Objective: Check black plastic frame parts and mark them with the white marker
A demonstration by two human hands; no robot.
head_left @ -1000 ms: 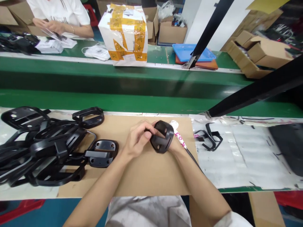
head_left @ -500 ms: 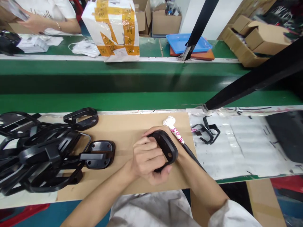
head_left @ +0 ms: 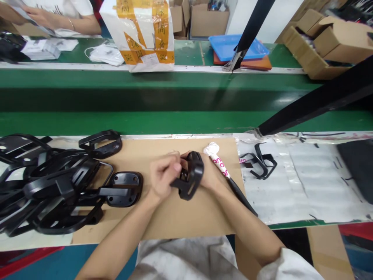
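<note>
The person's left hand (head_left: 163, 175) was curled closed on the near side of a black plastic frame (head_left: 190, 177), its fingers pressed into the frame's opening, while the right hand (head_left: 212, 175) sat just behind the frame, touching it; the right fingers were hidden, so I could not tell whether that hand was gripping or only steadying it. The frame was held tilted between both hands, just above a brown cardboard sheet (head_left: 186, 219) on the workbench. A white-wrapped stick with pink lettering (head_left: 218, 161) and a black handle (head_left: 241, 198) lay under the right wrist, touching it. To the left, on and past the cardboard, was a heap of similar black frames (head_left: 52, 190), with one frame (head_left: 100, 144) lying behind it and a flat black part with holes (head_left: 125, 189) at its right edge. To the right, small black pieces (head_left: 258, 163) lay on a shiny plastic sheet (head_left: 305, 182). Across a green conveyor (head_left: 145, 101) stood a white parcel with yellow tape (head_left: 142, 35), a blue tray (head_left: 237, 46) and open cardboard boxes (head_left: 329, 42), and at the far left a co-worker's hands (head_left: 40, 17) held something flat and pale
</note>
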